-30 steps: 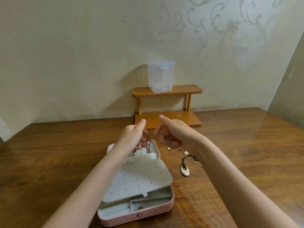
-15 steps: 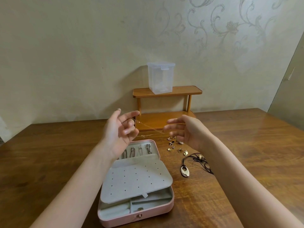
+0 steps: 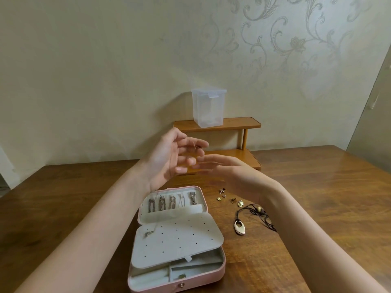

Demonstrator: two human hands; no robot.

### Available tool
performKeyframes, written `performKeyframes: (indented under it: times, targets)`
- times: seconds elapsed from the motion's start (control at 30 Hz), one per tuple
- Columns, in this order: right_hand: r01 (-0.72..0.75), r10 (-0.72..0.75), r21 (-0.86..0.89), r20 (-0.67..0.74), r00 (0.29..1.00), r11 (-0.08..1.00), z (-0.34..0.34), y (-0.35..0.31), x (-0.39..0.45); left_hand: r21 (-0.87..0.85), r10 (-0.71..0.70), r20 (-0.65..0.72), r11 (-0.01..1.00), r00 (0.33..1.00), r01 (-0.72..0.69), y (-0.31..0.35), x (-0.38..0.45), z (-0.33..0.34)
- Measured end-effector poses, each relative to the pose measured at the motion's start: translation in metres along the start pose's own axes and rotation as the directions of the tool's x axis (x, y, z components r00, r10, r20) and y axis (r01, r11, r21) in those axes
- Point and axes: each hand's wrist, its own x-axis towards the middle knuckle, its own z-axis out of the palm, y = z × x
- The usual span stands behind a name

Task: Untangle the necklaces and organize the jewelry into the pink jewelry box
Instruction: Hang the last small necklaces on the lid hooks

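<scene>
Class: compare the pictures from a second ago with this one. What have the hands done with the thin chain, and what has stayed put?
The left hand has risen from the pink jewelry box, pinching a thin chain that now trails down to the grey earring panel. The right hand has closed in beside it, fingers straight. The box, loose earrings and black cord pendant necklace are unmoved.

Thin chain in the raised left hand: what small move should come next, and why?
Probably lower the thin chain toward the free hook area in the pink jewelry box lid. The left hand holds its top end, and its lower end already rests on the perforated flap, free of knots as far as visible. The right hand hovers open beside it.
</scene>
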Motion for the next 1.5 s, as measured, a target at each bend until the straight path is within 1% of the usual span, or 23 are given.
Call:
performKeyframes:
  times: [0.07, 0.13, 0.2, 0.27, 0.37, 0.43, 0.53, 0.67, 0.77, 0.9, 0.97, 1.0, 1.07, 1.17, 1.23, 1.3, 1.37, 1.43, 1.5]
  targets:
    - [0.053, -0.061, 0.089, 0.089, 0.994, 0.995, 0.004, -0.004, 0.0, -0.057, -0.009, 0.035, 0.998, 0.999, 0.011, 0.004, -0.002, -0.001]
    - [0.077, -0.089, 0.092, 0.143, 0.986, 0.993, 0.006, -0.006, 0.003, -0.067, -0.012, 0.055, 0.998, 0.998, 0.016, 0.008, -0.003, -0.002]
    - [0.085, -0.097, 0.08, 0.16, 0.982, 0.993, 0.009, -0.005, 0.005, -0.021, -0.012, 0.061, 1.0, 0.998, 0.013, 0.01, -0.005, -0.004]
    - [0.113, -0.132, 0.12, 0.166, 0.977, 0.986, 0.011, -0.007, 0.006, 0.062, -0.006, 0.062, 0.998, 0.998, 0.003, 0.011, -0.005, -0.006]
    - [0.175, -0.2, 0.19, 0.124, 0.972, 0.966, 0.01, -0.011, 0.006, 0.151, 0.002, 0.049, 0.988, 0.999, -0.009, 0.01, -0.005, -0.008]
    - [0.199, -0.214, 0.201, 0.059, 0.975, 0.959, 0.008, -0.016, 0.006, 0.136, 0.022, 0.028, 0.99, 0.999, -0.026, 0.01, -0.005, -0.009]
    - [0.195, -0.199, 0.15, 0.011, 0.98, 0.969, 0.007, -0.023, 0.005, 0.131, 0.089, -0.026, 0.988, 0.996, -0.085, 0.009, -0.005, -0.011]
    - [0.203, -0.2, 0.089, -0.037, 0.979, 0.975, 0.003, -0.027, 0.004, 0.221, 0.14, -0.095, 0.968, 0.986, -0.117, 0.008, -0.007, -0.014]
    - [0.198, -0.196, 0.025, -0.065, 0.978, 0.98, 0.001, -0.028, 0.002, 0.357, 0.2, -0.102, 0.922, 0.975, -0.152, 0.007, -0.007, -0.015]
    - [0.199, -0.198, -0.002, -0.094, 0.976, 0.98, 0.002, -0.032, 0.001, 0.524, 0.335, -0.078, 0.815, 0.939, -0.248, 0.007, -0.007, -0.016]
    - [0.188, -0.189, -0.015, -0.099, 0.977, 0.982, 0.002, -0.035, 0.0, 0.578, 0.39, -0.062, 0.765, 0.919, -0.285, 0.007, -0.007, -0.016]
    - [0.173, -0.175, -0.026, -0.104, 0.979, 0.985, 0.001, -0.036, -0.001, 0.585, 0.405, -0.063, 0.755, 0.912, -0.295, 0.008, -0.007, -0.016]
    - [0.153, -0.161, -0.074, -0.117, 0.98, 0.985, 0.0, -0.039, -0.003, 0.597, 0.429, -0.082, 0.744, 0.899, -0.301, 0.009, -0.008, -0.017]
    - [0.152, -0.184, -0.194, -0.159, 0.97, 0.969, 0.001, -0.04, -0.005, 0.678, 0.457, -0.101, 0.682, 0.884, -0.275, 0.01, -0.008, -0.017]
    - [0.167, -0.214, -0.22, -0.209, 0.954, 0.961, 0.0, -0.041, -0.005, 0.741, 0.45, -0.097, 0.628, 0.888, -0.237, 0.009, -0.008, -0.018]
    - [0.186, -0.236, -0.211, -0.244, 0.941, 0.96, -0.001, -0.041, -0.005, 0.776, 0.437, -0.101, 0.596, 0.894, -0.204, 0.008, -0.009, -0.019]
    - [0.181, -0.223, -0.193, -0.224, 0.949, 0.964, -0.003, -0.042, -0.004, 0.778, 0.452, -0.106, 0.592, 0.886, -0.209, 0.008, -0.009, -0.019]
    - [0.161, -0.185, -0.165, -0.145, 0.972, 0.973, -0.002, -0.043, -0.003, 0.777, 0.467, -0.086, 0.585, 0.88, -0.234, 0.009, -0.009, -0.017]
    - [0.157, -0.169, -0.17, -0.064, 0.983, 0.973, 0.002, -0.046, -0.001, 0.781, 0.48, -0.035, 0.56, 0.877, -0.275, 0.01, -0.007, -0.012]
